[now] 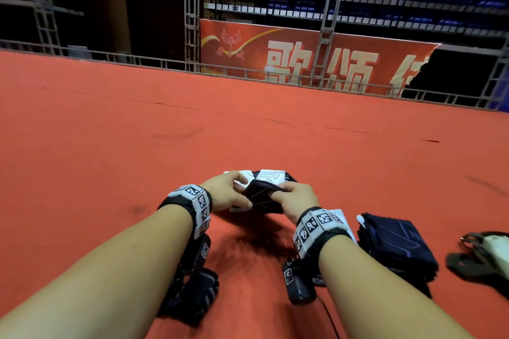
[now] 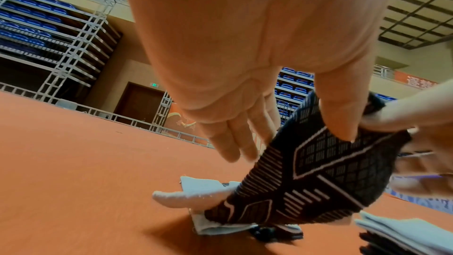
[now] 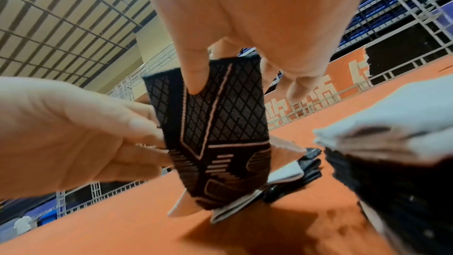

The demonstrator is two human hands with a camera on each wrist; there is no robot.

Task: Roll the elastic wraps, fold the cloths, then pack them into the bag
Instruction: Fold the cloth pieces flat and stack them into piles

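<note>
Now both hands hold one black elastic wrap [image 1: 263, 195] just above the red floor [image 1: 248, 132], in front of the person and about midway between the two arms. The left hand [image 1: 228, 191] pinches the left edge of the wrap with the thumb on top and the other fingers [image 2: 235, 143] almost straight behind it. The right hand [image 1: 298, 198] grips the right edge, the thumb pressed on the patterned face and the fingers behind it. From the wrist views the wrap looks already bent into a short curved band, with its long axis running from up near the fingers down toward the floor, so it hangs between the hands and not flat. Under it, touching the floor, lies a small heap of white and dark cloths [image 1: 264, 176], and the lower end of the wrap seems to touch or nearly touch this heap; I cannot tell which. To the right, near the right forearm, stands a neat stack of folded dark cloths [image 1: 396, 248], and further right is a part of what may be the bag [image 1: 484, 256] with straps. I judge that the rolling step is in hand; both hands are equally near, so the next turn asks the two thumbs to work together along this axis.
</note>
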